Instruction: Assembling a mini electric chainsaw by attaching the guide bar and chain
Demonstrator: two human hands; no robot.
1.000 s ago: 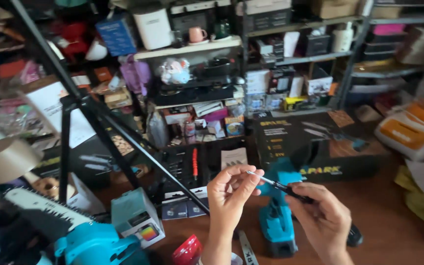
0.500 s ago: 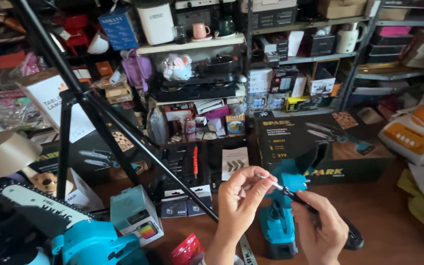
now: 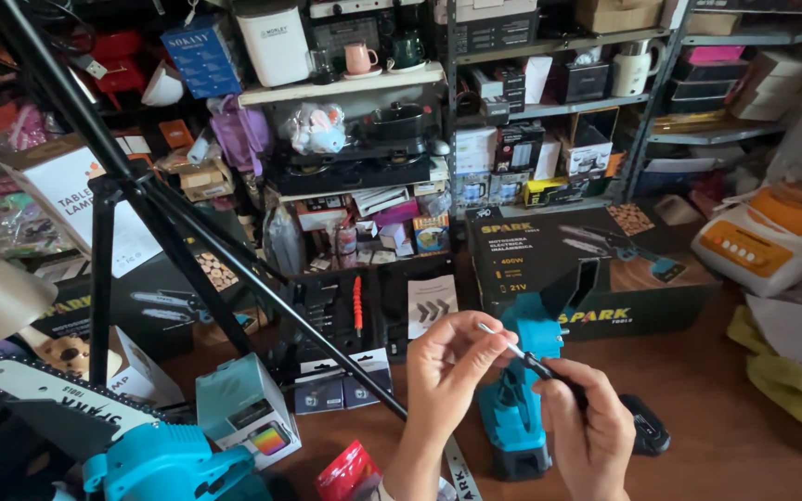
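Note:
My left hand pinches the white tip of a thin stick-like tool between thumb and fingers. My right hand grips the tool's dark handle end lower right. Both hands hover above a blue cordless tool body standing on the brown table. A black battery pack lies just right of my right hand.
A dark printed carton stands behind the hands. A black tripod crosses the left side. A blue mini chainsaw lies at lower left beside a teal box. An orange-and-white appliance sits right; cluttered shelves fill the back.
The view has shifted slightly. My hands stay together on the thin tool above the blue tool body, with small finger movements only.

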